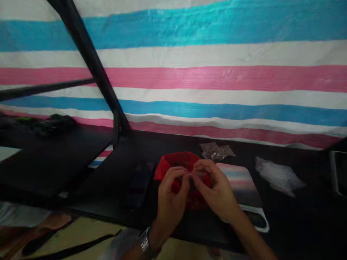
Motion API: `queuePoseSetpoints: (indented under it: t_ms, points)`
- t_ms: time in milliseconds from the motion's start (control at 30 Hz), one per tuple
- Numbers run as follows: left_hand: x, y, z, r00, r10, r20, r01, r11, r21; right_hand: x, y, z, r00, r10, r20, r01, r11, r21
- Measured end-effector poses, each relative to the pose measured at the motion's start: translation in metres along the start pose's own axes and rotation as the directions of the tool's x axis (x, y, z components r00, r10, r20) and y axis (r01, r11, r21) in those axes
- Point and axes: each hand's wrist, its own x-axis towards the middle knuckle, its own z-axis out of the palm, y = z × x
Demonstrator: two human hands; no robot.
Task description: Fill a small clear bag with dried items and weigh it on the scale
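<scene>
Pinching a thin clear strip between both hands, left hand and right hand, over the red pouch; I judge it's barely started, bags untouched.

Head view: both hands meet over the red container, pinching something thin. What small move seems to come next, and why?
Probably a gentle pull apart, or a lowering into the red container. The left hand and right hand pinch a thin clear strip between fingertips just above it. What the strip is, the blur hides.
</scene>
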Motion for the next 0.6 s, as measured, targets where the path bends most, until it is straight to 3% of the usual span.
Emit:
queuePoseSetpoints:
  t_ms: [233, 600]
  points:
    - [0.0, 0.001, -0.004, 0.998, 0.003, 0.061, -0.004, 1.0, 0.031, -0.001, -0.003, -0.004, 0.999, 0.042, -0.034, -0.041, 0.999, 0.035]
    - [-0.002, -0.008, -0.006, 0.999, -0.039, -0.01, 0.039, 0.999, 0.016, 0.003, -0.001, -0.01, 0.998, 0.043, -0.046, -0.043, 0.999, 0.009]
